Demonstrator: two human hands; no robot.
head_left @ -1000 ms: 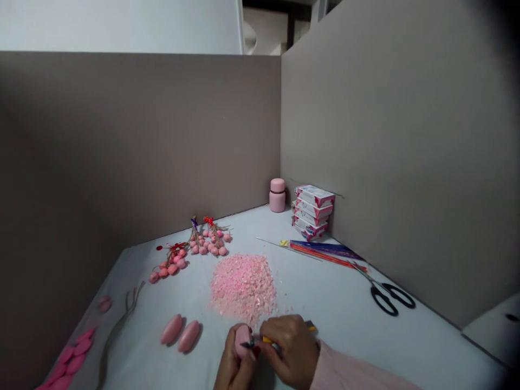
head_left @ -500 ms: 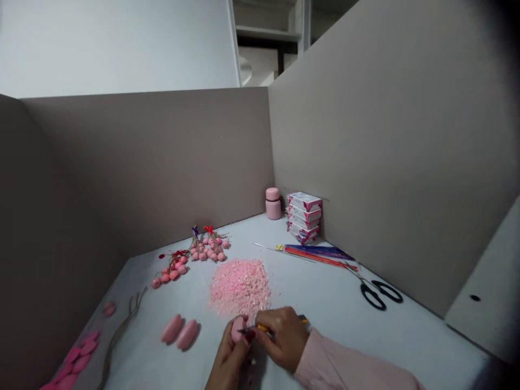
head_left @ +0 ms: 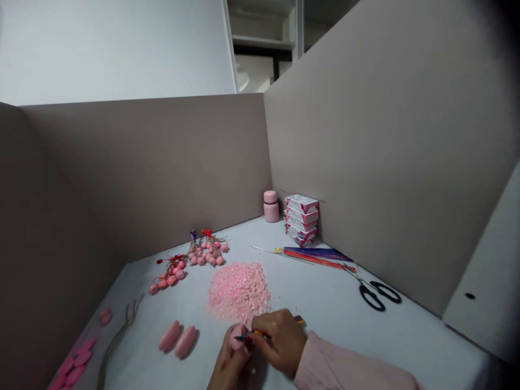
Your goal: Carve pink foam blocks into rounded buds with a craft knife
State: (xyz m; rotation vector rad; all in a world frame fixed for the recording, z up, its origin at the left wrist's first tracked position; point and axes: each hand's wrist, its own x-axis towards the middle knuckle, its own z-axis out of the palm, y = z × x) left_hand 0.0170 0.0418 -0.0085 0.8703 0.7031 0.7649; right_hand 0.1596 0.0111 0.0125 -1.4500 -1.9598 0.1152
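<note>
My left hand [head_left: 231, 357] is closed around a small rounded pink piece of soap [head_left: 237, 335], just in front of the shavings. My right hand [head_left: 281, 338] grips a yellow-and-black craft knife [head_left: 299, 320], whose dark blade tip touches the soap. Part of the knife handle is hidden under my fingers. Right behind both hands spreads a heap of pink shavings [head_left: 239, 290]. Two long, smooth pink oval pieces [head_left: 169, 336] lie side by side left of my left hand.
Black-handled scissors [head_left: 371, 298] lie at right, by red and purple strips [head_left: 314, 257]. Stacked boxes [head_left: 301, 219] and a pink jar [head_left: 271, 207] stand in the back corner. Leftward are strung pink balls [head_left: 171, 280], a cord bundle [head_left: 116, 341] and flat pink pieces [head_left: 75, 371].
The view has shifted slightly, so the table things sit a little lower. The knife blade has moved slightly across the soap; both hands keep their holds.
</note>
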